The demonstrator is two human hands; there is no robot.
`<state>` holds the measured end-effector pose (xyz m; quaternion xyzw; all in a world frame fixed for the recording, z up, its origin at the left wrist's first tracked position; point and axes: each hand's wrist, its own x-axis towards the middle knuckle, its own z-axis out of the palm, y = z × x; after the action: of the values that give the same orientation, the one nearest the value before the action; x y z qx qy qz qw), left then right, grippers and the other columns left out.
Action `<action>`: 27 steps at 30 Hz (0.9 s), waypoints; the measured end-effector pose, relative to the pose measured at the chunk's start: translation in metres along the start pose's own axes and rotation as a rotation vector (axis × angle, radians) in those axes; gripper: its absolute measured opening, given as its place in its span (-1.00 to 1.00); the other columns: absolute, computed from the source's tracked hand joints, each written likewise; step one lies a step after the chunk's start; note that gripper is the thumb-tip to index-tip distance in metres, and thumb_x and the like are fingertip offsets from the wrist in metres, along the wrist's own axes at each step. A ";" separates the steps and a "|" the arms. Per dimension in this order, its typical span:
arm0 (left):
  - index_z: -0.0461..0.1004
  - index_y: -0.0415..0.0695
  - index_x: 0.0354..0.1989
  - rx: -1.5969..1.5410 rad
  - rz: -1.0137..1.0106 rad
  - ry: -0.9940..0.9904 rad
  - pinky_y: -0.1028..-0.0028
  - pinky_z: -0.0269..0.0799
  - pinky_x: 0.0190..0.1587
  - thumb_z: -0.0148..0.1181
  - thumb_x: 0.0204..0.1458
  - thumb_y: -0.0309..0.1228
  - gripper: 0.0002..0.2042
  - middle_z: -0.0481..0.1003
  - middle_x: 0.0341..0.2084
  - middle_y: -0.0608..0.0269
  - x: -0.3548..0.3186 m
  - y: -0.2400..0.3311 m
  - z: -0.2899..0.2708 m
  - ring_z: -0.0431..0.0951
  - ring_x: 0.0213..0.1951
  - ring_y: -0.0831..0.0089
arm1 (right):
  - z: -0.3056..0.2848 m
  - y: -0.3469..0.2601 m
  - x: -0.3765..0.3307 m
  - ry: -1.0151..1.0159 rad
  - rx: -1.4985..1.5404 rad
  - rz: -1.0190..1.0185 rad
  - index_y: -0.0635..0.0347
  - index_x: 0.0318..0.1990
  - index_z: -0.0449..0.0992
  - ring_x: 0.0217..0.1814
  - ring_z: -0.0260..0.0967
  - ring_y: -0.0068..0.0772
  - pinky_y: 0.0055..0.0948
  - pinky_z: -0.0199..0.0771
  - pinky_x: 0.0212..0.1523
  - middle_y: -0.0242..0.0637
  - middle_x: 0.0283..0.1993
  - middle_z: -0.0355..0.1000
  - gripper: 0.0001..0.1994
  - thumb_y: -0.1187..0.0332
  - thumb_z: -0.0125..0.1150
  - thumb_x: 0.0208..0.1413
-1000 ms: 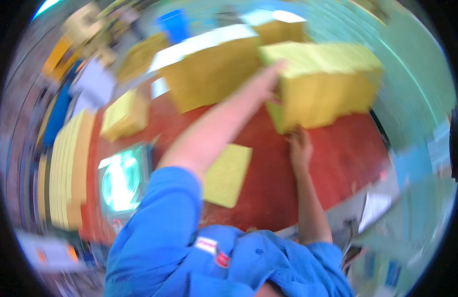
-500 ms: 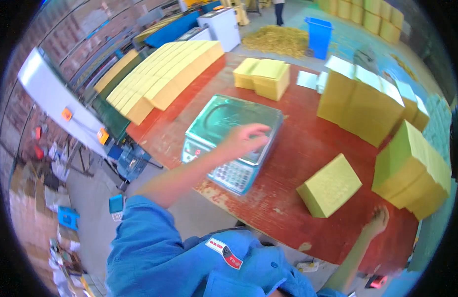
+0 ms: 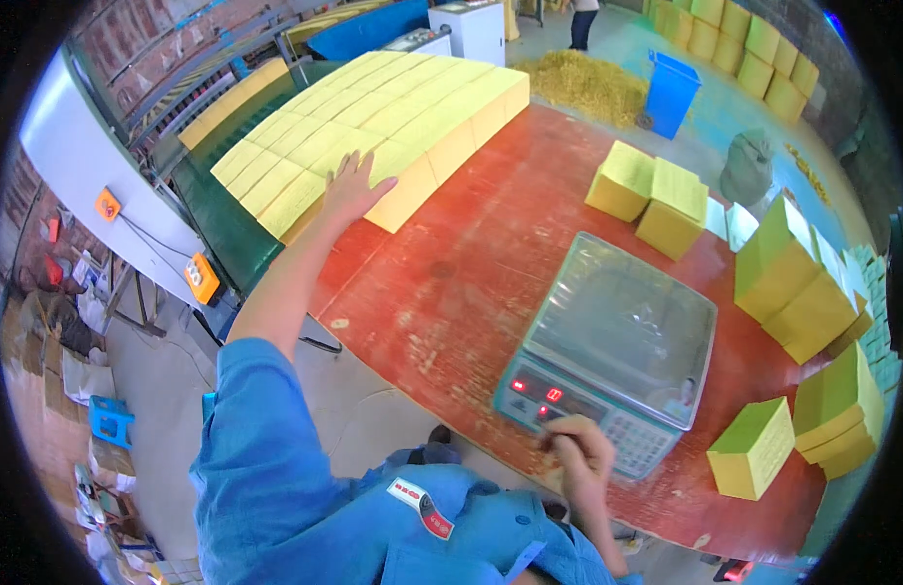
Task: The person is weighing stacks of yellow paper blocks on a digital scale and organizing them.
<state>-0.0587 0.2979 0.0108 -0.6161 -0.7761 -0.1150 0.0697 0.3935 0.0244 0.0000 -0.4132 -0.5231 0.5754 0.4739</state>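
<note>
1. Head view: we found the left hand point(image 3: 349, 185) stretched out with fingers spread flat, resting on the near end of a long row of yellow paper stacks point(image 3: 373, 127) that lay partly on the red table point(image 3: 451, 283) and partly on a green conveyor point(image 3: 222, 229).
2. Same view: the right hand point(image 3: 578, 448) was curled loosely at the front edge of the digital scale point(image 3: 608, 356), fingertips touching its keypad and gripping nothing; the scale's pan was bare.
3. Same view: separate yellow stacks point(image 3: 651, 190) stood beyond the scale, and more point(image 3: 798, 288) to its right. A blue bin point(image 3: 671, 88) stood on the floor beyond the table.
</note>
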 end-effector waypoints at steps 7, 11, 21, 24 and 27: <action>0.06 -0.08 0.39 0.127 0.258 -0.115 -0.04 -0.24 0.39 -0.06 0.03 0.32 -0.12 -0.03 0.41 -0.01 0.069 -0.029 0.051 -0.09 0.43 0.14 | 0.131 0.068 0.040 -0.344 0.252 0.500 0.33 -0.02 0.48 -0.02 0.41 -0.49 -0.48 0.39 0.05 -0.26 -0.12 0.50 -0.77 0.47 0.10 0.19; 0.08 -0.12 0.37 -0.027 0.441 -0.067 -0.03 -0.14 0.37 0.01 0.04 0.24 -0.15 0.01 0.39 -0.02 0.046 -0.047 0.061 -0.07 0.42 0.12 | 0.158 0.104 0.044 -0.530 0.187 0.574 0.30 0.08 0.46 0.08 0.36 -0.46 -0.47 0.33 0.13 -0.22 -0.05 0.49 -0.68 0.34 0.08 0.24; 0.14 -0.25 0.32 -0.267 0.619 -0.241 0.01 -0.01 0.31 0.31 -0.20 -0.07 -0.12 0.08 0.33 -0.16 -0.217 -0.005 -0.053 0.07 0.34 -0.08 | 0.214 0.192 0.046 -0.458 0.869 0.707 0.07 0.43 -0.04 0.42 0.04 -0.39 -0.16 0.02 0.34 -0.37 0.45 0.02 -0.34 0.22 0.11 0.25; 0.15 -0.26 0.31 -0.282 0.459 -0.145 0.04 0.01 0.32 0.29 -0.21 -0.06 -0.12 0.10 0.31 -0.17 -0.266 -0.006 -0.058 0.09 0.34 -0.04 | 0.208 0.170 0.031 -0.539 0.696 0.468 0.07 0.44 -0.05 0.48 -0.09 -0.31 -0.20 -0.09 0.39 -0.29 0.48 -0.05 -0.30 0.14 0.11 0.23; 0.19 -0.25 0.28 -0.871 0.098 -0.139 0.11 0.15 0.28 0.23 -0.07 -0.09 -0.25 0.17 0.28 -0.08 -0.293 -0.021 -0.052 0.20 0.29 0.06 | 0.177 0.122 0.023 -0.677 0.272 0.419 0.19 0.41 0.00 0.54 -0.24 -0.12 -0.17 -0.06 0.40 -0.10 0.50 -0.12 -0.24 0.07 0.16 0.16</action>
<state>-0.0133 0.0039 -0.0144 -0.6303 -0.6279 -0.3862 -0.2434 0.2032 0.0096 -0.1008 -0.2316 -0.4733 0.8265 0.1983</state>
